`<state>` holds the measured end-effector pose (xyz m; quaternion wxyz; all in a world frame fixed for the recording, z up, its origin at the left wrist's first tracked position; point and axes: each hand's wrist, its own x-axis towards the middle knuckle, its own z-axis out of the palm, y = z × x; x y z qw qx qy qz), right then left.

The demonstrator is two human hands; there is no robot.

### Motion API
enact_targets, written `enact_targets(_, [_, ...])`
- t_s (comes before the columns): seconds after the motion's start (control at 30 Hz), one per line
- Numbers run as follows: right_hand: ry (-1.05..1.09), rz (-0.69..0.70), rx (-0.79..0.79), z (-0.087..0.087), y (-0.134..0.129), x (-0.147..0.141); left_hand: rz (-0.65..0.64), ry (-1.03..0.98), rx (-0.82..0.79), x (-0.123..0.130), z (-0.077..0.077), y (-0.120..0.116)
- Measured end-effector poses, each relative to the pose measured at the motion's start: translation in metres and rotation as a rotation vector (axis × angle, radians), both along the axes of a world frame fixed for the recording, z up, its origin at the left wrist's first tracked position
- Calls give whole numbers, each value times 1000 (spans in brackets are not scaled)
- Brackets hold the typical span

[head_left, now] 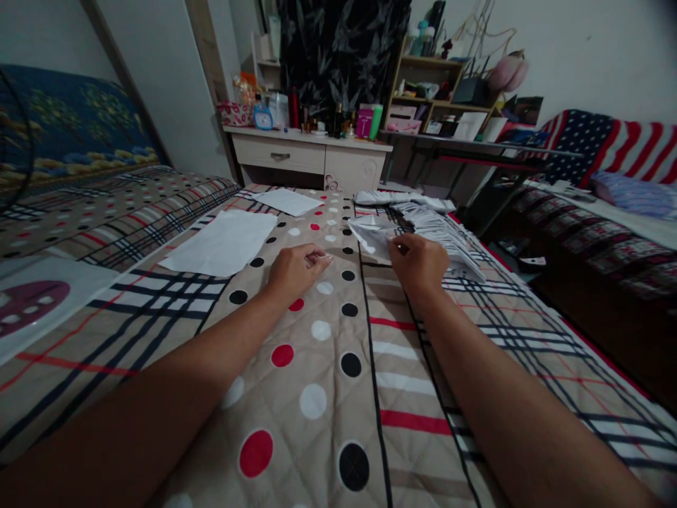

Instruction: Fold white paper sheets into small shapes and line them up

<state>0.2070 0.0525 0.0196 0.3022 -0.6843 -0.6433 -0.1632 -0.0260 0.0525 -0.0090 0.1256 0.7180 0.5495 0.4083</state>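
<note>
My right hand (420, 264) is closed on the near right edge of a white paper piece (370, 233), which looks folded, perhaps a paper bag. Just behind and to the right of this hand lies a fanned stack of folded white papers (441, 236). My left hand (299, 269) hovers over the dotted strip of the quilt, fingers loosely bent and thumb apart from them, with nothing visible in it. To its left a white paper sheet (222, 242) lies flat, and another white sheet (288, 201) rests farther back.
A quilted bedspread (317, 367) with dots and checks spreads beneath everything. At the left edge lies a white plastic bag (47, 296) with a purple print. Beyond the bed stand a white dresser (280, 155) and a cluttered shelf (423, 63). Another white bundle (402, 200) lies behind the stack.
</note>
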Motion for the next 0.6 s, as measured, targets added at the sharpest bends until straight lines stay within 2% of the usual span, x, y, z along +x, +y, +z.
enact_targets(0.1, [13, -79, 21, 2, 6, 13, -4, 24, -36, 0, -1, 1])
enact_targets(0.3, [11, -94, -6, -3, 10, 12, -10, 27, -76, 0, -3, 2])
enact_targets(0.47, [81, -41, -11, -8, 13, 11, 0, 15, -101, 0, -3, 3])
enact_targets(0.6, [165, 14, -2, -5, 16, 11, -28, -19, -99, -2, -7, 7])
